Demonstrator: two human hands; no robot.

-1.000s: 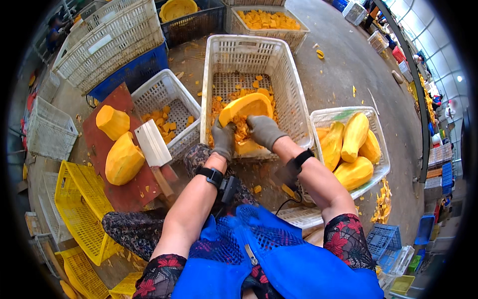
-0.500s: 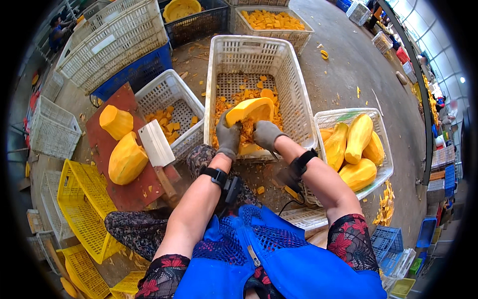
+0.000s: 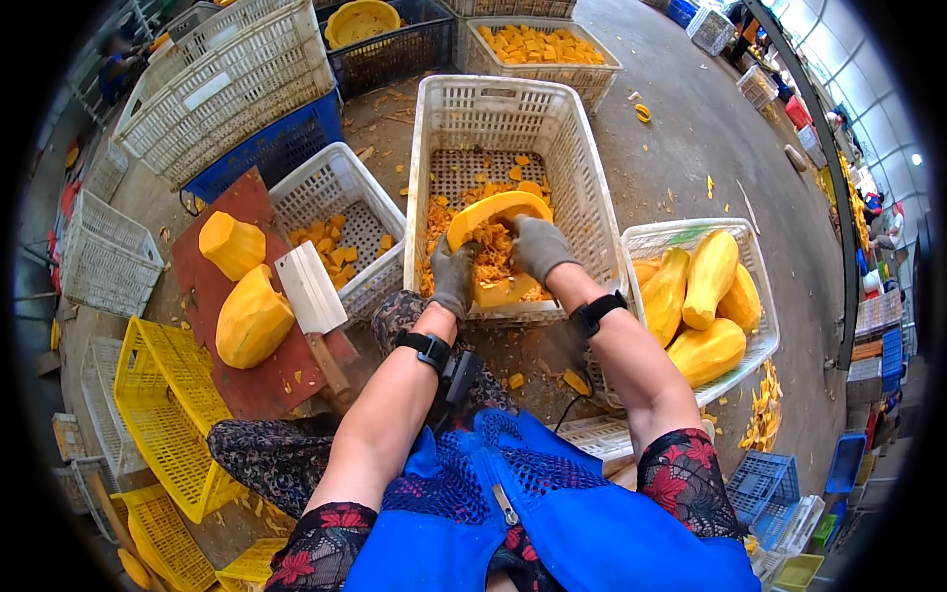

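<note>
My gloved left hand (image 3: pixel 454 271) grips the left end of a peeled orange pumpkin half (image 3: pixel 498 207), held over a large white crate (image 3: pixel 586 168) with pumpkin scraps inside. My gloved right hand (image 3: pixel 538 247) is curled at the half's right side, against stringy pulp (image 3: pixel 493 259); what its fingers hold is hidden. On the red board (image 3: pixel 205 306) to the left lie two peeled pumpkin pieces (image 3: pixel 232 244) and a broad cleaver (image 3: pixel 311 286) with a wooden handle. A smaller crate (image 3: pixel 357 185) beside it holds cut chunks. A crate (image 3: pixel 646 228) at my right holds several whole peeled pumpkins (image 3: pixel 712 276).
Yellow crates (image 3: pixel 163 395) sit at the lower left, stacked white crates (image 3: pixel 227 89) at the upper left, a crate of orange cubes (image 3: pixel 538 44) behind. A dark rail (image 3: pixel 843 326) runs along the right side. Other people (image 3: pixel 116 69) are in the distance.
My right hand has moved slightly up and to the right along the pumpkin half, which now lies more level. More loose pulp shows between my hands.
</note>
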